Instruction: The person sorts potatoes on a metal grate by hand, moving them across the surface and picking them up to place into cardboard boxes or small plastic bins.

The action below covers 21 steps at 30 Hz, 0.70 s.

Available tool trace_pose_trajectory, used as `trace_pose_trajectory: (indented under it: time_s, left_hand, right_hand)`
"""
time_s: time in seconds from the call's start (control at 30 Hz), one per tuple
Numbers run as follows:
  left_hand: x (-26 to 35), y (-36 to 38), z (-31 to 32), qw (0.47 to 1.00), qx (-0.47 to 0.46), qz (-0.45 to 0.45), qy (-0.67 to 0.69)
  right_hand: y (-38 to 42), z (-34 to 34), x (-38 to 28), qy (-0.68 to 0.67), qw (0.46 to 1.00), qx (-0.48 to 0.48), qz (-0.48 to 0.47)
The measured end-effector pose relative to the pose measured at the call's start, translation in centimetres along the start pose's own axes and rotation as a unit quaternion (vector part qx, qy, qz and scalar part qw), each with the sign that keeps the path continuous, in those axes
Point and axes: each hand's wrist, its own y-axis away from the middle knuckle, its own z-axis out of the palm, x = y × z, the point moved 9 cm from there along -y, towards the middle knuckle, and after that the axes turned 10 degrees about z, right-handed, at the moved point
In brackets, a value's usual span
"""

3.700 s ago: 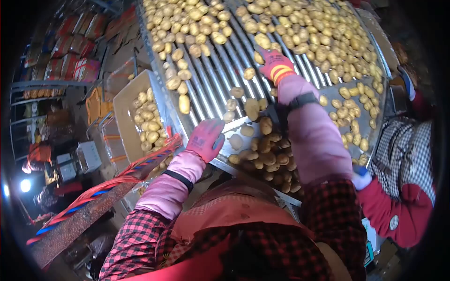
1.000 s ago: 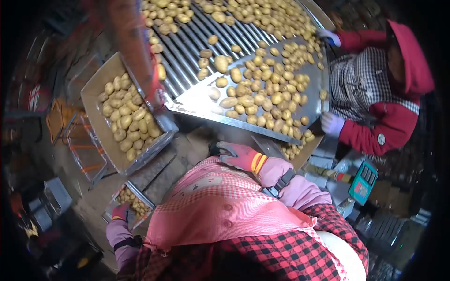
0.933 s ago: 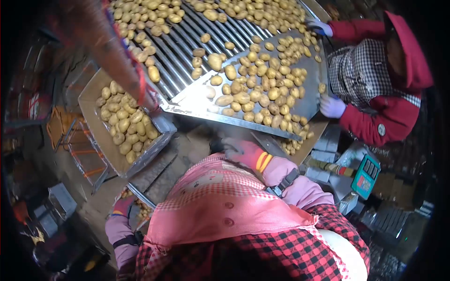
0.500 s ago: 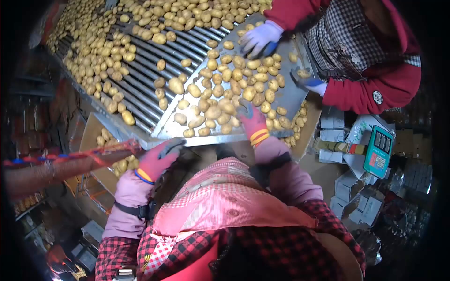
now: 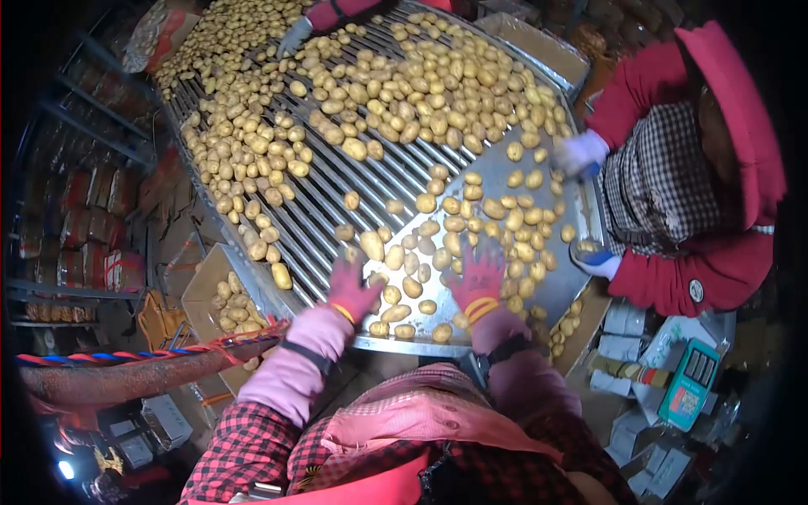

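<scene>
My left hand (image 5: pixel 353 288), in a pink glove with grey fingertips, reaches over the metal plate (image 5: pixel 549 305) at its left side. Its fingers are stretched out beside a large potato (image 5: pixel 371 245) near the ends of the rollers. My right hand (image 5: pixel 477 276), gloved alike, lies with spread fingers among the loose potatoes on the plate. A few potatoes, one of them a small potato (image 5: pixel 411 287), lie between my two hands. Neither hand is closed around a potato. Metal rollers (image 5: pixel 370 181) slope up beyond the plate, with many potatoes on them.
Across the right edge, a co-worker's gloved hand (image 5: pixel 581 153) is blurred by motion; their other hand (image 5: pixel 596 259) is at the edge. Another person's grey glove (image 5: pixel 295 38) is far back. A cardboard box (image 5: pixel 202 290) with potatoes, a pipe (image 5: pixel 151 368) and a green scale (image 5: pixel 688 385) surround the table.
My left hand has moved from the plate's front edge onto the potatoes. My right hand has shifted among them. The view has tilted up, and the co-worker's upper hand has drawn back toward the edge.
</scene>
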Motion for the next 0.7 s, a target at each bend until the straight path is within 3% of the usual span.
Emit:
trace_pose_trajectory:
  time_s: [0.07,0.13,0.17,0.27,0.33,0.4,0.47,0.6,0.7]
  left_hand:
    - [5.1,1.8,-0.3,0.997,-0.057,0.043,0.025]
    - [5.2,2.8,0.1,0.967,-0.066,0.088,0.231]
    - [4.6,3.4,-1.8,0.983,0.007,0.102,0.154]
    - [3.2,4.5,-8.6,0.973,0.162,0.128,-0.104]
    - [-1.1,5.1,-8.6,0.968,0.15,0.066,-0.188]
    - [-0.2,4.6,-8.1,0.971,0.087,0.06,-0.213]
    - [-0.8,4.2,-8.0,0.975,0.106,0.059,-0.187]
    - [-1.1,3.5,-8.2,0.981,0.09,0.022,-0.168]
    - [-1.8,3.4,-8.1,0.983,0.099,0.01,-0.158]
  right_hand:
    - [1.9,2.0,-2.5,0.045,0.995,-0.059,-0.066]
    - [4.8,0.0,-5.7,0.034,0.975,-0.157,-0.152]
    - [5.1,0.7,-5.9,-0.021,0.966,-0.171,-0.194]
    - [-1.5,-3.5,-3.1,-0.291,0.94,-0.135,-0.12]
    - [-7.5,-9.0,-1.9,-0.169,0.981,0.008,-0.09]
    - [-13.0,-11.1,-0.3,-0.118,0.987,0.099,-0.054]
    - [-18.7,-12.2,-0.2,-0.09,0.987,0.129,-0.029]
    - [-30.2,-10.0,0.1,-0.068,0.994,0.043,0.074]
    - [-39.0,-8.1,-2.0,-0.015,0.997,0.025,0.066]
